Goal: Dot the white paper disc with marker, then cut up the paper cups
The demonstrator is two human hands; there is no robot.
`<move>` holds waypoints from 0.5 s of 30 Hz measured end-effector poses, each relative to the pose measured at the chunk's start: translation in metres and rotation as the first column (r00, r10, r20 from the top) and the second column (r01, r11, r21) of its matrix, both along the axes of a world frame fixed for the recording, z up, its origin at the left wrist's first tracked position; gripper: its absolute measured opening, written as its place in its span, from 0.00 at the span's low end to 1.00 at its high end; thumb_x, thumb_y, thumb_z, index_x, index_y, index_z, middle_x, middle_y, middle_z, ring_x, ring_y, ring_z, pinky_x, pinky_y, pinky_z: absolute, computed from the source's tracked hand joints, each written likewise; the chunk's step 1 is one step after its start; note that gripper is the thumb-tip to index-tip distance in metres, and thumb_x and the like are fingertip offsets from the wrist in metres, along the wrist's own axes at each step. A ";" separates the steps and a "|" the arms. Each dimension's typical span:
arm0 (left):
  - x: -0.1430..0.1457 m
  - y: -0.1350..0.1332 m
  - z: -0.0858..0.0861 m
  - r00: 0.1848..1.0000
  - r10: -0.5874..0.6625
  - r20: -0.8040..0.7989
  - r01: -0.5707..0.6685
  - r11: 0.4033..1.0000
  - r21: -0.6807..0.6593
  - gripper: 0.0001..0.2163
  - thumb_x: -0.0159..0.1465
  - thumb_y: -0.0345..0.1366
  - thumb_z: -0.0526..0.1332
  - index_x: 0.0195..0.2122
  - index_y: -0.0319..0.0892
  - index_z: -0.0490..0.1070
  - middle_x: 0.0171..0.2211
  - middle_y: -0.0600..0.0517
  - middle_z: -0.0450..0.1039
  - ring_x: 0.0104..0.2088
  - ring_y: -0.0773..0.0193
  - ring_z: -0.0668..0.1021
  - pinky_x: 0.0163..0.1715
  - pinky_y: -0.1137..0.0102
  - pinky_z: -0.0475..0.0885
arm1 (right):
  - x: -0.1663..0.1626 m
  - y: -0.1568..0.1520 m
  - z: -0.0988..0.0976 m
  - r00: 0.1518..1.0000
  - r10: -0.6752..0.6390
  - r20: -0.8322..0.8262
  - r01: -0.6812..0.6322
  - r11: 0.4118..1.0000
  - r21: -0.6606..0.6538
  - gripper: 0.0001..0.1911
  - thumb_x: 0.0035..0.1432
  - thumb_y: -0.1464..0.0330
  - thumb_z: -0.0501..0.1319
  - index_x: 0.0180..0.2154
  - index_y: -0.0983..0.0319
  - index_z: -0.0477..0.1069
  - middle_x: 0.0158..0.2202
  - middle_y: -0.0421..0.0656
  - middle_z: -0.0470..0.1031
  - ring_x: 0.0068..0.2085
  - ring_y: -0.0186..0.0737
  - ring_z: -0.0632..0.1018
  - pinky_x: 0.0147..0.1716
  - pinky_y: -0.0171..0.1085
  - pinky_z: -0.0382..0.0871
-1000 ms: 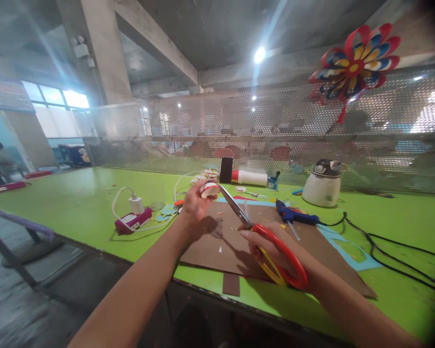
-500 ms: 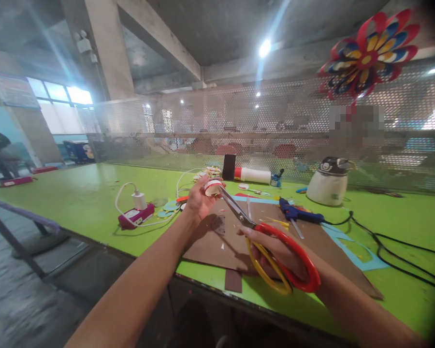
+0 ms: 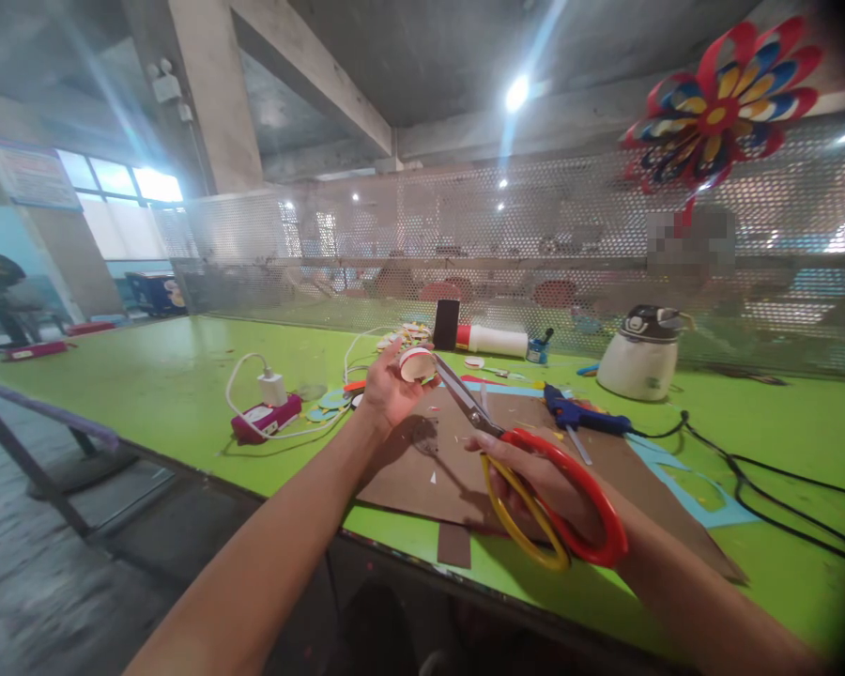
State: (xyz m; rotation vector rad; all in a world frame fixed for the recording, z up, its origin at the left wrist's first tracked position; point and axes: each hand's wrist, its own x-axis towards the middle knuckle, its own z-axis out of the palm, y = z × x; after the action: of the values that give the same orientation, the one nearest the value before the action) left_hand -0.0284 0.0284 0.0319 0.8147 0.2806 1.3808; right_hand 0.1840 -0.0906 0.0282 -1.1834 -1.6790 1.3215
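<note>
Between its fingers my left hand (image 3: pixel 392 390) holds a small round cream piece with a red band (image 3: pixel 418 364), its kind unclear. My right hand (image 3: pixel 535 474) grips large scissors (image 3: pixel 570 488) with one red and one yellow handle loop. The scissor blades point up and left, and their tips are at the right edge of the round piece. Whether they touch it I cannot tell. Below both hands lies a brown board (image 3: pixel 408 483) with small paper scraps on it.
A blue glue gun (image 3: pixel 584 413) with a black cord lies on the board's right part. Behind it stands a white spray bottle (image 3: pixel 637 361). A purple power strip (image 3: pixel 264 420) with a white charger is at left. A perforated screen (image 3: pixel 366 235) borders the green table's back.
The round piece has turned in my left hand so that more of its flat face shows. The scissors have shifted slightly right, and their tips are a little farther from its middle.
</note>
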 end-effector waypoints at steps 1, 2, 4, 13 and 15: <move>0.000 0.000 0.000 1.000 0.004 -0.003 -0.004 1.000 0.005 0.16 0.62 0.45 0.60 0.39 0.36 0.78 0.32 0.46 0.80 0.33 0.59 0.79 0.38 0.62 0.73 | 0.000 0.000 0.000 1.000 0.001 0.011 -0.001 1.000 0.013 0.30 0.55 0.44 0.59 0.20 0.64 0.67 0.20 0.39 0.68 0.19 0.29 0.68 0.19 0.30 0.60; 0.000 0.000 0.000 1.000 0.009 -0.005 -0.009 1.000 0.010 0.16 0.61 0.45 0.60 0.39 0.36 0.78 0.32 0.46 0.80 0.34 0.59 0.79 0.38 0.62 0.73 | 0.000 0.001 0.000 1.000 0.008 0.021 -0.008 1.000 0.024 0.30 0.56 0.44 0.59 0.20 0.64 0.67 0.21 0.39 0.68 0.19 0.29 0.68 0.19 0.30 0.60; 0.001 0.000 0.000 1.000 0.022 -0.011 -0.022 1.000 0.014 0.16 0.61 0.45 0.60 0.38 0.36 0.78 0.32 0.46 0.80 0.34 0.58 0.79 0.39 0.62 0.73 | 0.000 0.002 -0.001 0.999 0.028 0.035 -0.029 0.999 0.040 0.31 0.56 0.44 0.58 0.20 0.64 0.67 0.21 0.39 0.68 0.19 0.29 0.68 0.19 0.30 0.61; 0.005 -0.005 0.002 0.998 0.059 -0.031 -0.059 0.998 0.000 0.15 0.61 0.43 0.61 0.36 0.35 0.79 0.29 0.46 0.79 0.33 0.59 0.79 0.38 0.63 0.72 | 0.001 0.003 -0.003 0.998 0.034 0.051 -0.037 0.998 0.058 0.30 0.57 0.44 0.57 0.21 0.64 0.68 0.21 0.40 0.69 0.20 0.30 0.70 0.20 0.31 0.62; 0.006 -0.008 0.004 0.997 0.069 -0.045 -0.070 0.998 -0.012 0.15 0.61 0.44 0.60 0.35 0.35 0.79 0.28 0.46 0.79 0.32 0.59 0.79 0.38 0.64 0.72 | 0.000 0.003 -0.003 0.997 0.034 0.076 -0.040 0.997 0.072 0.30 0.58 0.44 0.57 0.21 0.64 0.68 0.20 0.40 0.69 0.20 0.30 0.69 0.20 0.30 0.62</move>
State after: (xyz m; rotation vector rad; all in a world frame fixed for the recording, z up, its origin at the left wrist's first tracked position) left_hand -0.0220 0.0204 0.0359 0.8315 0.3553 1.4253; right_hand 0.1844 -0.0878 0.0253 -1.1770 -1.7951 1.2405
